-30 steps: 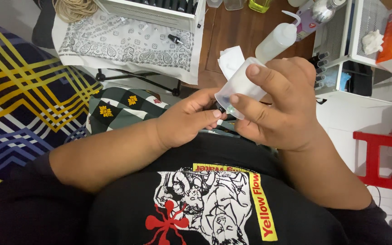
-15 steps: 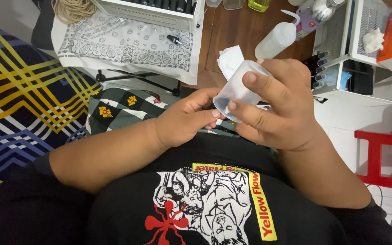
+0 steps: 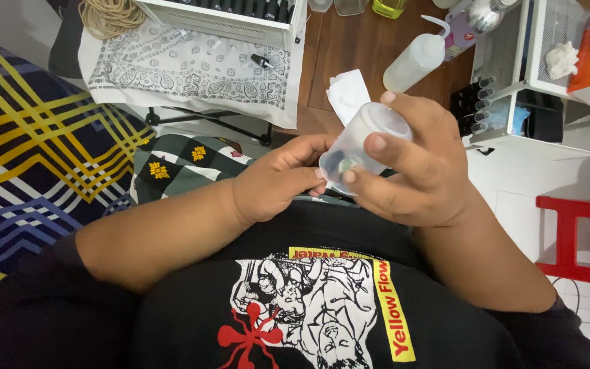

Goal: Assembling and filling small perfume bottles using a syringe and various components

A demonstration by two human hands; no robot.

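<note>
Two hands worked a clear cup close above the lap.

The right hand (image 3: 414,167) held its grip closed around the cup (image 3: 360,145), which lay tilted, base up toward the table (image 3: 349,41). The left hand (image 3: 278,178) met the cup's lower rim, fingertips (image 3: 319,173) touching it; whether they pinched anything could not be told. A squeeze bottle (image 3: 414,63) and folded paper (image 3: 347,92) lay just beyond the grip.

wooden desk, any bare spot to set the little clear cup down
Bare wood shows on the wooden desk between the white tray and the squeeze bottle. The far edge is crowded with jars; white paper covers the near part.
</note>
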